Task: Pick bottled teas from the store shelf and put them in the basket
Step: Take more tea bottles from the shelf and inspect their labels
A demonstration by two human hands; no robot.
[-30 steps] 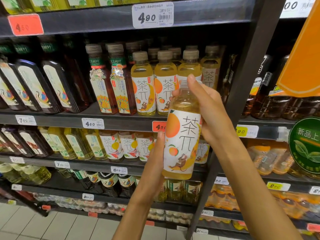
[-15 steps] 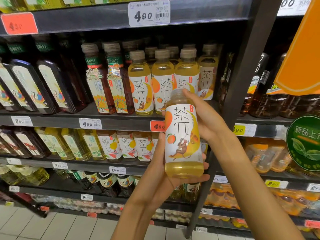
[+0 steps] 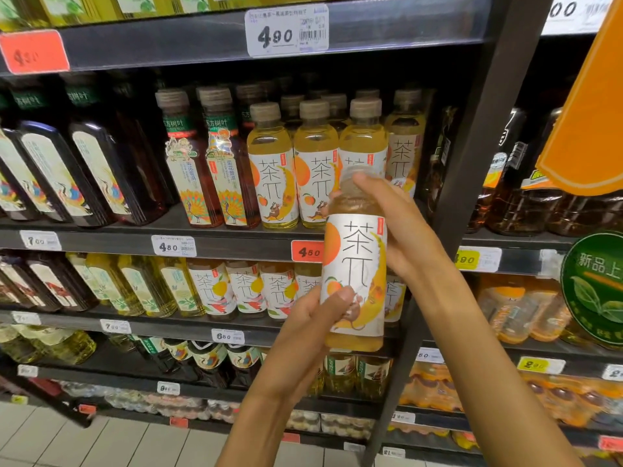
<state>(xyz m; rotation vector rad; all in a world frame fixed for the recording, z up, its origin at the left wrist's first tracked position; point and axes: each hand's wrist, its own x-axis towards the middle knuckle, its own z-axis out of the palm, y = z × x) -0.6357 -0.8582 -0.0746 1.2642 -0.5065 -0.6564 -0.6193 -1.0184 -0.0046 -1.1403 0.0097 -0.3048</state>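
Note:
A yellow tea bottle (image 3: 357, 264) with a white label and an orange fruit print is upright in front of the shelf, held by both hands. My right hand (image 3: 401, 227) wraps its neck and upper label from the right, one finger over the cap. My left hand (image 3: 313, 318) grips the lower part from the left, thumb across the label. On the shelf behind stands a row of the same tea bottles (image 3: 315, 163). No basket is in view.
Dark tea bottles (image 3: 97, 173) and two brown ones with peacock labels (image 3: 205, 163) fill the left of the shelf (image 3: 101, 237). A dark upright post (image 3: 472, 163) divides the bays. An orange sign (image 3: 586, 123) hangs at the right. Tiled floor lies below.
The bottle came a little lower and nearer to me. My left hand rose from under it and closed on its lower part, thumb now on the label.

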